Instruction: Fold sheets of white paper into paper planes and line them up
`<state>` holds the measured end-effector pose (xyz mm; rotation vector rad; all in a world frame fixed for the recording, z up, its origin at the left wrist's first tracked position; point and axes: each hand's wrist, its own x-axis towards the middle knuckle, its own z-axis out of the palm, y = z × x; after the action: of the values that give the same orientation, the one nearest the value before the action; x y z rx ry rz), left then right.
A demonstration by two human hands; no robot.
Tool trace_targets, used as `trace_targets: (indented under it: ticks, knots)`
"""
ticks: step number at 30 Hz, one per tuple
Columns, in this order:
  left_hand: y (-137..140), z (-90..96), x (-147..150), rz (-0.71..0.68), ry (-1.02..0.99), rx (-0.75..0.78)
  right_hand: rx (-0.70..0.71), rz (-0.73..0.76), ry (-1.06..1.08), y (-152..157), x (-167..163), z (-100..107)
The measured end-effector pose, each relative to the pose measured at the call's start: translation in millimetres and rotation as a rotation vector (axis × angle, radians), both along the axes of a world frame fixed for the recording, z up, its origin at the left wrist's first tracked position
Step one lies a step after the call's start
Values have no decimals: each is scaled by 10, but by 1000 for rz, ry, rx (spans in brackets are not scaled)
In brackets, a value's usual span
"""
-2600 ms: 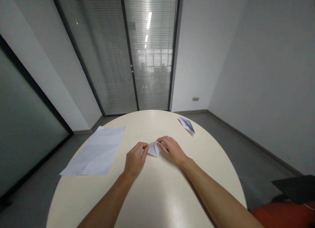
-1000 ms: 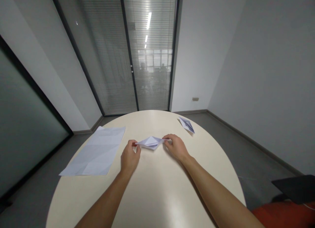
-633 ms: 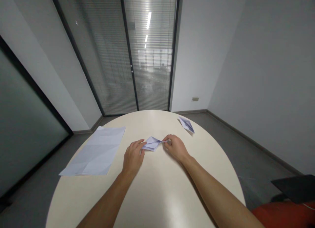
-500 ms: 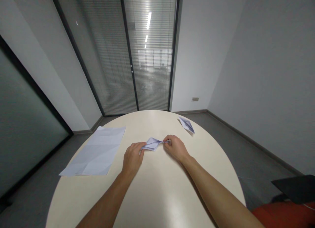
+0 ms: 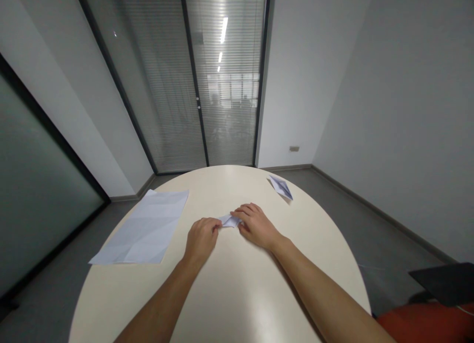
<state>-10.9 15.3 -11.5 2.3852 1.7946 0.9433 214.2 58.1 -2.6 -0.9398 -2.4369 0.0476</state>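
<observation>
Between my two hands, just above or on the round table, is a small piece of folded white paper [image 5: 229, 221]. My left hand [image 5: 202, 237] pinches its left end between thumb and fingers. Over the right part lies my right hand [image 5: 255, 224], its fingertips on top of the paper and the thumb at the near edge, so it too grips the paper. That right part is mostly hidden under the fingers.
The round cream table [image 5: 222, 298] spreads around my hands. At its left lies a stack of creased white paper sheets [image 5: 148, 229]. Another folded paper piece [image 5: 281, 187] rests near the far right edge. A black flat object [image 5: 444, 284] and something red [image 5: 425, 323] sit beyond the table, lower right.
My right hand has moved left from the paper's pointed right tip onto its body, covering more of it. My left hand has barely shifted and still pinches the left end.
</observation>
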Motion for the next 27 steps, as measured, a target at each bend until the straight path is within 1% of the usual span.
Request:
trace_targets:
  ticks: [6, 11, 15, 23, 27]
  knots:
    - [-6, -22, 6, -16, 13, -6, -33, 43, -5, 19, 13, -20]
    - [21, -106, 19, -110, -17, 8, -70, 91, -20, 28, 11, -43]
    - [19, -139, 36, -145, -10, 8, -119, 86, -14, 14, 11, -47]
    - [3, -103, 47, -159, 37, -34, -229, 71, 8, -41, -19, -13]
    - [-13, -80, 56, -174, 75, -36, -221, 61, 10, -46, -18, -1]
